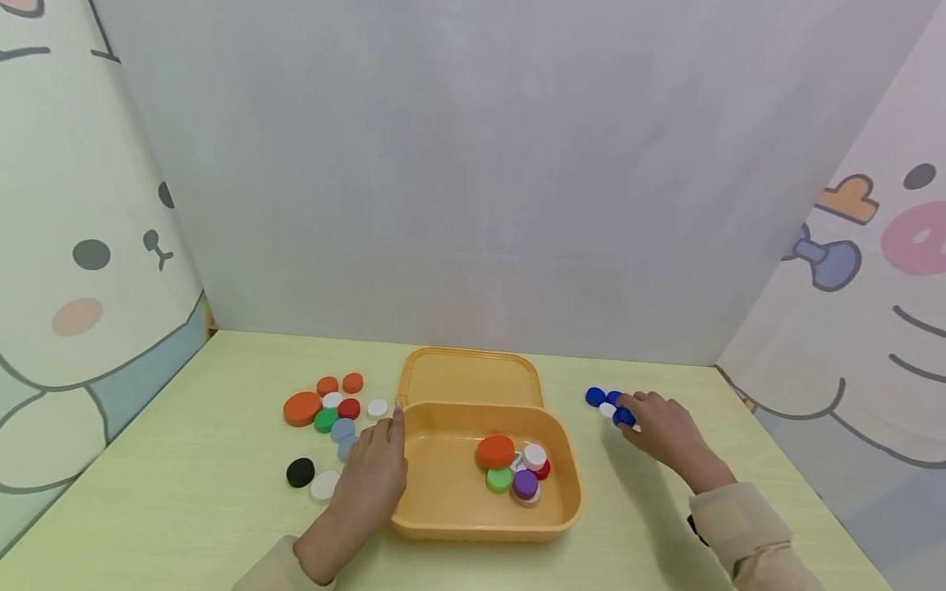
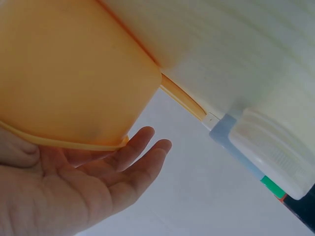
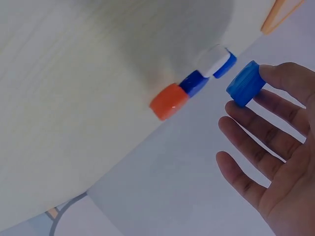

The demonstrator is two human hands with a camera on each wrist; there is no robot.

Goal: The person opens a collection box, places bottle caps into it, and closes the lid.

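My right hand (image 1: pixel 668 433) pinches a blue bottle cap (image 3: pixel 244 84) between thumb and fingertips, raised off the table in the right wrist view. Just past it lie an orange cap (image 3: pixel 169 102), a white cap (image 3: pixel 213 61) and two more blue caps (image 1: pixel 595 397). My left hand (image 1: pixel 373 469) rests on the left rim of an orange plastic box (image 1: pixel 436 492), its fingers loosely extended over the edge in the left wrist view. Inside the box, toward the right, sit several caps, among them a large orange one (image 1: pixel 495 451), a purple one (image 1: pixel 525 484) and a light green one (image 1: pixel 498 479).
Behind the box lies its flat orange lid (image 1: pixel 473 377). Left of the box several loose caps are spread, including a big orange cap (image 1: pixel 302 409), a green cap (image 1: pixel 326 420) and a black cap (image 1: pixel 300 472). A grey backdrop (image 1: pixel 480 180) rises at the table's far edge.
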